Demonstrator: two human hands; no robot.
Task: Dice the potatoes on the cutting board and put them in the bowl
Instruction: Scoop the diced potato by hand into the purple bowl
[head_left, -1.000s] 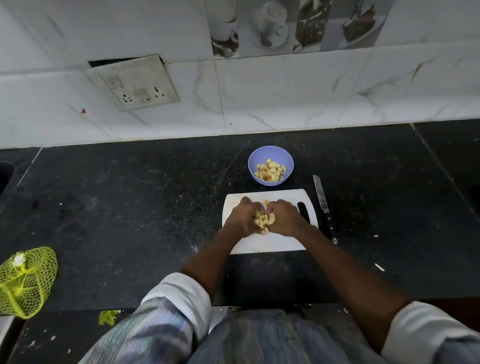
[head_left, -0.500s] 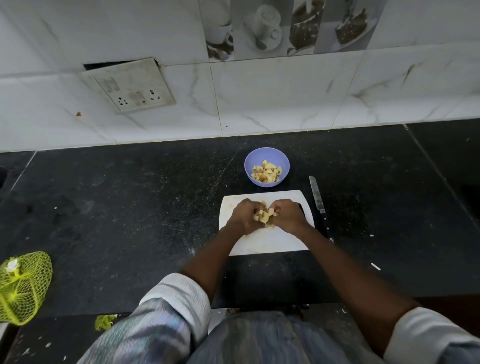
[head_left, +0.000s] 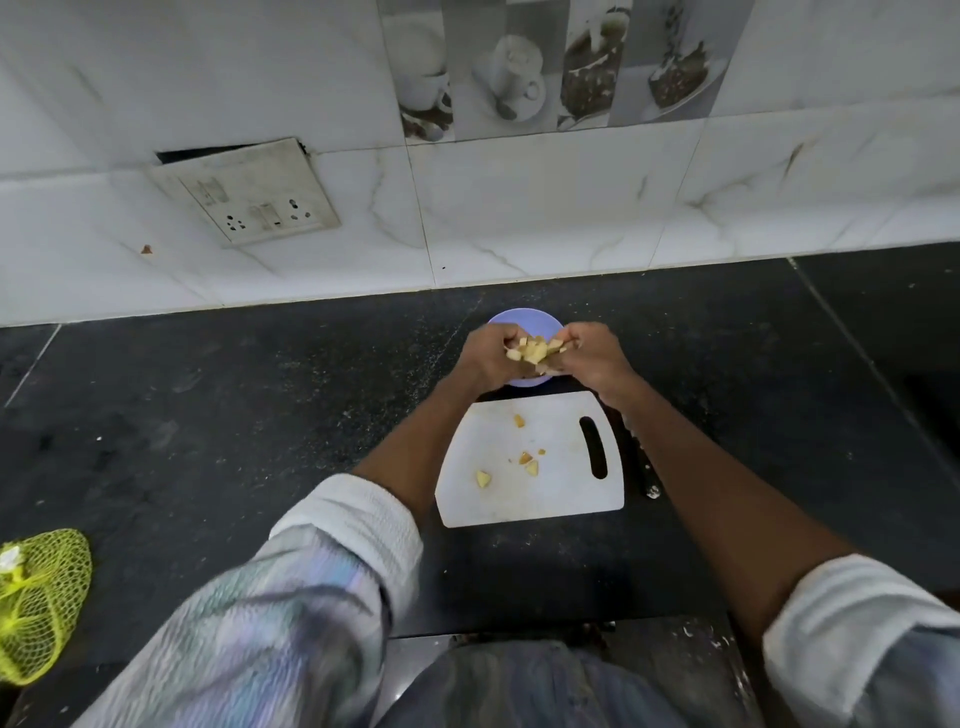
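My left hand (head_left: 485, 358) and my right hand (head_left: 592, 356) are cupped together around a heap of diced potato (head_left: 535, 352), held just above the lilac bowl (head_left: 524, 317). The hands hide most of the bowl; only its far rim and a bit of its near side show. Nearer to me lies the white cutting board (head_left: 550, 499) with a few loose potato pieces (head_left: 483, 478) left on it. The knife (head_left: 644, 478) lies on the counter along the board's right edge, partly under my right forearm.
The black stone counter (head_left: 234, 415) runs to a white tiled wall with a loose switch plate (head_left: 249, 195). A yellow net bag (head_left: 36, 603) lies at the near left edge.
Both hands have lifted the heap of diced potato off the board and carried it away from me to above the bowl. A few pieces stayed on the board.
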